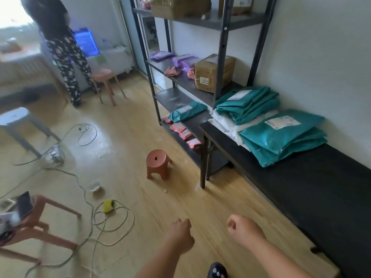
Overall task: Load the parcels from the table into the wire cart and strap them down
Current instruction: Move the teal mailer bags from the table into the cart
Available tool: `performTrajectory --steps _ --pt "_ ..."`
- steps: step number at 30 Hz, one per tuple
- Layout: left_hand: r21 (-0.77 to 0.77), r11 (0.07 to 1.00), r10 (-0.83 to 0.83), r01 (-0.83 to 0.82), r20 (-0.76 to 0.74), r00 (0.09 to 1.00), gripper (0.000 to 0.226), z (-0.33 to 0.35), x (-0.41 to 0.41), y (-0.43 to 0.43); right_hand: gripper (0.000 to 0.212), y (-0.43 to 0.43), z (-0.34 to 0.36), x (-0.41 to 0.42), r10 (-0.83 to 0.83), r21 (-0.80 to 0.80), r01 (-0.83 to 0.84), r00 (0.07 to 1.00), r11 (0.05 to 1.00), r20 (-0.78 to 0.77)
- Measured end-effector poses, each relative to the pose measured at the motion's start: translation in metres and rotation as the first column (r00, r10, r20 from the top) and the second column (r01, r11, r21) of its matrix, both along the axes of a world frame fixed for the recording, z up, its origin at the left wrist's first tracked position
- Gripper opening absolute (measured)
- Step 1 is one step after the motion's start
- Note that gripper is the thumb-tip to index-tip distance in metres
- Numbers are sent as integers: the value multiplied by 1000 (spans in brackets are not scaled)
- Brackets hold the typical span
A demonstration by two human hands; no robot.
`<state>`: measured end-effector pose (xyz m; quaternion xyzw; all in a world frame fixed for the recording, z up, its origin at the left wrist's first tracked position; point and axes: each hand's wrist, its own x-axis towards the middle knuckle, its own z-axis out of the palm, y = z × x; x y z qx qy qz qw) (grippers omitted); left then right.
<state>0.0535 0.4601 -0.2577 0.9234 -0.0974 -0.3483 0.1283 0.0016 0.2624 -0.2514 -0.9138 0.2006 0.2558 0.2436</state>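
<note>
Teal parcels lie in two stacks on the black table (301, 187) at the right: a near stack (281, 137) and a far stack (249, 105), with white parcels (222, 121) under and between them. My left hand (180, 233) and my right hand (244, 230) hover low over the wooden floor, left of the table, both with fingers curled and holding nothing. No wire cart shows in this view.
A small red stool (157, 163) stands on the floor ahead. A dark shelf rack (180, 77) with boxes and small packets stands behind the table. Cords (112, 223) loop over the floor at left beside a pink chair (40, 223). A person (64, 57) stands at the back left.
</note>
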Motion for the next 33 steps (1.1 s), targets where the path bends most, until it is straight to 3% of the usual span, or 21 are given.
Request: performTrajectory --steps 11,18,22,28,32,33 --pt "-37 999 -32 34 56 998 48 6 115 -88 13 -78 19 112 -96 0 96 994 995 56" --pt "-98 993 -51 72 200 979 43 30 167 -146 11 -131 40 137 -316 -38 330 927 943 204" --pt "-179 973 -100 147 247 964 34 43 190 -195 19 -163 49 142 -465 -71 501 839 862 281" --pt "-306 912 -164 272 335 928 41 56 229 -263 18 -209 56 155 -645 -147 717 684 682 341" --pt "-373 862 -209 343 356 911 36 60 261 -303 7 -231 57 174 -754 -81 827 543 556 370" --pt "-384 852 -220 357 357 908 37 60 269 -314 14 -237 57 180 -777 -45 850 501 525 382"
